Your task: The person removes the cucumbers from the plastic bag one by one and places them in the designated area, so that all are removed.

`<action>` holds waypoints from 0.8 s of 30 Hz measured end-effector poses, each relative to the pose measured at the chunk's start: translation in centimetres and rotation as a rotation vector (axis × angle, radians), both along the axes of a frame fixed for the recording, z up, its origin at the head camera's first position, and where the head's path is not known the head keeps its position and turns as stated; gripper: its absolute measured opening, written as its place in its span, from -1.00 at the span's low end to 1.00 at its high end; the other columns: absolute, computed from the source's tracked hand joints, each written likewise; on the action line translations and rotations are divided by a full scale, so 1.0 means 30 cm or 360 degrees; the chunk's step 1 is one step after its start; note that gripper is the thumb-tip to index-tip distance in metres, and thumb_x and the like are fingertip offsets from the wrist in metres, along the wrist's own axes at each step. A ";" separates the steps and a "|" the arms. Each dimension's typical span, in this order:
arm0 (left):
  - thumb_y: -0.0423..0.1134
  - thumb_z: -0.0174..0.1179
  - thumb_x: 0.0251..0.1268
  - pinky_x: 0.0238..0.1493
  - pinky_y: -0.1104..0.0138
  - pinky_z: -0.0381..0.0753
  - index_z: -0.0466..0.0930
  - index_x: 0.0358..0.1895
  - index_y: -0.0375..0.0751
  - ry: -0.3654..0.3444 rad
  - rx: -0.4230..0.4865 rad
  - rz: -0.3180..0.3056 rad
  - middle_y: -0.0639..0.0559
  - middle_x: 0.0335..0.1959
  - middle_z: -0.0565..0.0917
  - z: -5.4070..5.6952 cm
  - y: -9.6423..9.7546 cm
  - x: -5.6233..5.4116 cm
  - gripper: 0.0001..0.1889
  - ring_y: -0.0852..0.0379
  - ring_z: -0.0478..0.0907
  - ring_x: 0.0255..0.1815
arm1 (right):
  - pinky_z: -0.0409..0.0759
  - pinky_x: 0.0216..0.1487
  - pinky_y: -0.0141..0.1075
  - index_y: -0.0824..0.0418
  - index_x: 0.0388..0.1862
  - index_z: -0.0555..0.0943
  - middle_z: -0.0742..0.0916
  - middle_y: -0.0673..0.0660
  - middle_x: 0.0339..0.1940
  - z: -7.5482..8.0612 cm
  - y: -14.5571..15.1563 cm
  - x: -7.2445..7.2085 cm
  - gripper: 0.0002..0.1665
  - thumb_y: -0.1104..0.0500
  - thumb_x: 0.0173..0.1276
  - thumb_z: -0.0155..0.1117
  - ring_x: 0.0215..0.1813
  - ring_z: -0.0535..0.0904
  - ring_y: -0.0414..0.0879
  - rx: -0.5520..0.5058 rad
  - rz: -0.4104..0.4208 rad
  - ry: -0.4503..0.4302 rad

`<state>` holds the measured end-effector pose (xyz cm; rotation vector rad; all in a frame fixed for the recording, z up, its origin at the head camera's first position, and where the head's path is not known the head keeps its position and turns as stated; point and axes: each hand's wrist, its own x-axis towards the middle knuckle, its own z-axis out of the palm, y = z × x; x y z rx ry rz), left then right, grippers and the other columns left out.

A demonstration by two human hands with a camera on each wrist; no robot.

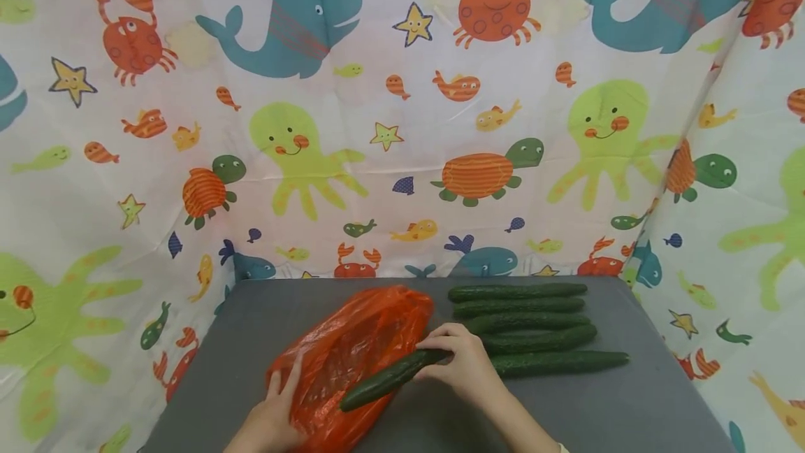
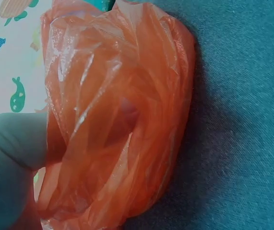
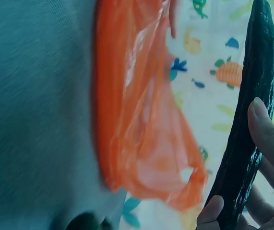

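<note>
My right hand [image 1: 462, 362] grips a dark green cucumber [image 1: 385, 382] near one end, and its other end slants down to the left over an orange plastic bag [image 1: 352, 327]. In the right wrist view the thumb lies along this cucumber [image 3: 247, 120], with the fingers round its far side. My left hand [image 1: 277, 407] holds the bag at its near left side. Through the thin film of the bag [image 2: 113, 96], part of a finger shows in the left wrist view; the other fingers are mostly hidden. The bag lies spread and crumpled on the table.
Several more cucumbers [image 1: 522, 324] lie side by side in a stack of rows on the right of the grey table [image 1: 207, 348]. A white cloth [image 1: 402, 145] printed with sea animals hangs behind the table and along both sides.
</note>
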<state>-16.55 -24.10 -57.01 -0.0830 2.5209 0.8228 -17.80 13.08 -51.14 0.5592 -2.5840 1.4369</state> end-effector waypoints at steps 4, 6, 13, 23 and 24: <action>-0.24 0.55 -0.09 -0.54 0.14 0.36 -0.39 0.66 0.22 0.0000 -0.0040 0.0001 -0.63 0.55 -0.26 0.009 0.013 -0.002 0.38 -0.12 0.47 -0.58 | 0.68 -0.22 -0.33 -0.20 -0.19 0.81 0.69 -0.22 -0.15 -0.025 0.075 0.019 -0.57 -0.01 -0.15 0.69 0.03 0.57 -0.12 0.0003 -0.0126 -0.0048; -0.20 0.57 -0.10 -0.50 0.10 0.41 -0.36 0.67 0.19 -0.0002 -0.0057 0.0008 -0.62 0.55 -0.25 0.013 0.016 -0.001 0.38 -0.16 0.50 -0.53 | 0.67 -0.26 -0.37 -0.24 -0.20 0.80 0.70 -0.21 -0.14 -0.037 0.110 0.028 -0.56 0.01 -0.15 0.69 0.04 0.58 -0.09 0.0005 -0.0178 -0.0083; -0.21 0.56 -0.10 -0.45 0.07 0.42 -0.29 0.67 0.13 -0.0008 -0.0078 0.0025 -0.61 0.56 -0.27 0.015 0.009 0.006 0.34 -0.19 0.50 -0.47 | 0.64 -0.18 -0.35 -0.27 -0.22 0.79 0.70 -0.22 -0.16 -0.080 0.228 0.051 -0.54 -0.04 -0.22 0.70 -0.01 0.63 -0.10 0.0168 -0.0399 -0.0090; -0.13 0.59 -0.12 -0.44 0.07 0.45 -0.35 0.67 0.18 0.0056 -0.0051 0.0013 -0.63 0.55 -0.26 0.001 0.000 0.016 0.39 -0.14 0.53 -0.49 | 0.61 0.07 0.02 -0.15 -0.10 0.80 0.72 -0.11 -0.07 -0.126 0.407 0.081 -0.49 -0.19 -0.11 0.63 0.10 0.61 0.01 0.0374 -0.0535 -0.0248; -0.12 0.59 -0.12 -0.44 0.06 0.45 -0.35 0.67 0.18 0.0059 -0.0051 0.0011 -0.63 0.55 -0.26 0.001 0.000 0.016 0.39 -0.14 0.53 -0.48 | 0.61 0.07 0.04 -0.13 -0.09 0.80 0.72 -0.09 -0.06 -0.130 0.423 0.086 -0.48 -0.20 -0.10 0.63 0.10 0.61 0.03 0.0396 -0.0542 -0.0262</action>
